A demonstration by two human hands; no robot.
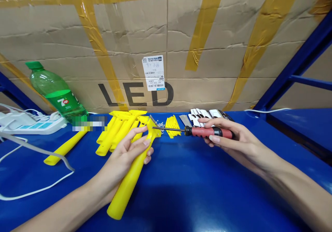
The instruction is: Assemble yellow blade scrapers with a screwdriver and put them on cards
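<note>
My left hand [135,147] is wrapped round a yellow plastic scraper [129,183], whose thick handle slants down toward me. A thin metal edge shows at the scraper's head. My right hand [233,138] grips a screwdriver [207,132] by its red and black handle. The shaft points left, and its tip meets the scraper's head; whether it sits in a screw I cannot tell. Behind my left hand lies a pile of yellow scraper handles [121,131]. Small screws [160,125] and thin yellow strips [173,125] lie just beyond the screwdriver's shaft.
A green soda bottle [58,91] leans at the back left beside a white power strip [33,123] with cables. Another yellow scraper [66,147] lies near it. White-and-black packets [204,116] and a metal blade [185,120] lie behind my right hand. A taped cardboard box [181,34] walls off the back.
</note>
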